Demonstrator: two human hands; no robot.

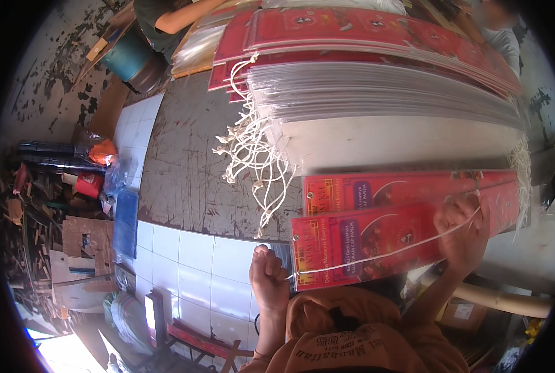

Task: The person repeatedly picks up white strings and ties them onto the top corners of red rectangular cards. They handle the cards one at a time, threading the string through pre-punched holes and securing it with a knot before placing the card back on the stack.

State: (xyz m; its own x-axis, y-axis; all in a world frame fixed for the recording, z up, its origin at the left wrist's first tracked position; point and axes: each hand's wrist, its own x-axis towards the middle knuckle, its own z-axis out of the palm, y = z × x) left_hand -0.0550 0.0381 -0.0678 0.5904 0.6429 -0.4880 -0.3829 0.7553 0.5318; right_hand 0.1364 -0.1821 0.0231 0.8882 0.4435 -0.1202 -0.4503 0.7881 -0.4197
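A long red printed board (352, 248) lies in front of me, slightly askew over another red printed board (414, 182). A white string (377, 251) runs taut across it, passing by the eyelet hole at its lower left corner. My left hand (269, 273) is closed in a fist on the string's left end, just off the board's edge. Over the board's right part, my right hand (462, 230) is closed on the string; its fingers partly hide the board there.
A thick stack of boards (383, 93) stands behind, with knotted white strings (252, 143) hanging off its left side. More red boards (352, 26) lie farther back. The scratched dark tabletop (187, 155) extends left. Another person's arm (181, 17) shows at the far left.
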